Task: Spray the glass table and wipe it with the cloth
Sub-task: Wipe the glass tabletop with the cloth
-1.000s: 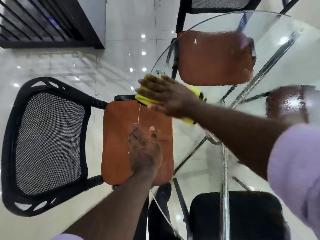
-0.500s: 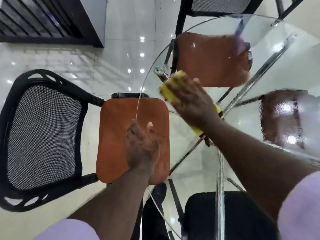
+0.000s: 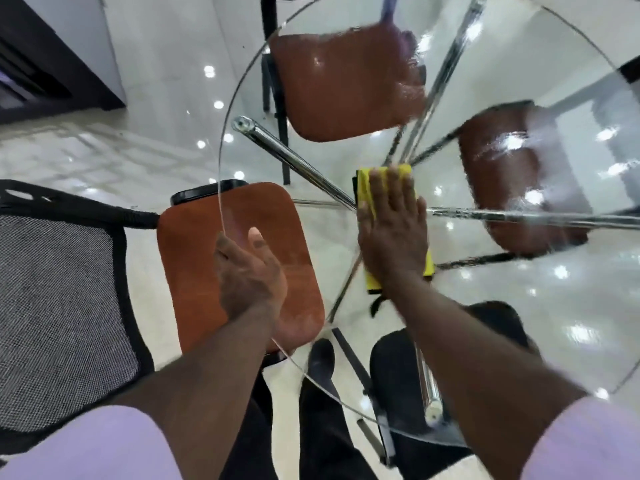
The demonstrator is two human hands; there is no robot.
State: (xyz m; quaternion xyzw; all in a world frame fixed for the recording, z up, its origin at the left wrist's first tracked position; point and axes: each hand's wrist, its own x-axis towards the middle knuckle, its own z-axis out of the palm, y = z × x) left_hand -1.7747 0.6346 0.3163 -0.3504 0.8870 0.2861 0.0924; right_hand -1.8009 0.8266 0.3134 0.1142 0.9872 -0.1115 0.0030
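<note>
The right hand (image 3: 393,233) lies flat, palm down, with its fingers straight and spread, pressing the yellow cloth (image 3: 384,174) onto the round glass tabletop (image 3: 346,396). It does not grip the cloth; the hand only covers it, so yellow shows past the fingertips and at the heel of the palm. The cloth sits near the middle of the tabletop, just above the point where the chrome legs (image 3: 294,157) meet under the glass. The left hand (image 3: 251,271) rests at the tabletop's left rim, open and holding nothing, with the thumb up over the glass and the fingers loosely apart; whether the palm touches the rim cannot be told. Both arms end in lilac sleeves (image 3: 90,445) at the bottom of the view. Seen through the glass on the tabletop's far side and right side are 2 brown chair seats (image 3: 346,81), their outlines wavy and glossy where the surface looks wet. A 3rd brown seat (image 3: 194,244), belonging to a chair with a black mesh back (image 3: 59,306), stands at the tabletop's left rim, partly under the glass and under the left hand. A black seat (image 3: 391,355) shows beneath the tabletop's near edge, beside the person's dark trousers and shoe (image 3: 320,355). The pale floor (image 3: 138,150) around the tabletop is glossy and reflects ceiling lights.
</note>
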